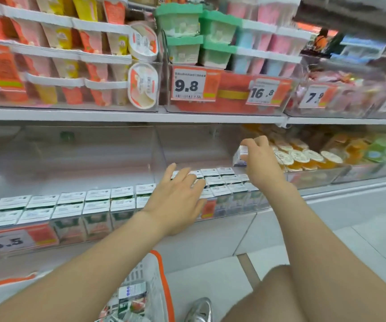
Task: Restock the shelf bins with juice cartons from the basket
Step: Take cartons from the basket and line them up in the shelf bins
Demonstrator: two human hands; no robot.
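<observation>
- Basket [162, 273], with an orange rim, is sitting low on the floor just beside a silver shoe [199, 309].
- Spare cartons [132, 296] are lying inside it, white with fruit print; the text is too blurred to read.
- Left hand [178, 201] is reaching forward palm down, fingers straight and spread, lying flat on the carton tops at the front of the right bin [187, 145] and gripping nothing.
- Right hand [259, 159] is reaching further and hovering over that bin's back right, fingers curling round one tilted carton [239, 155], white with a bluish base.
- Shelf cartons [94, 205] are standing upright in tight rows, showing white tops and green-red sides.
- Tag [6, 242] on the left bin [82, 154] is reading "6.5".
- Upper tags [188, 83] are reading "9.8", "16.8" and "7.9".
</observation>
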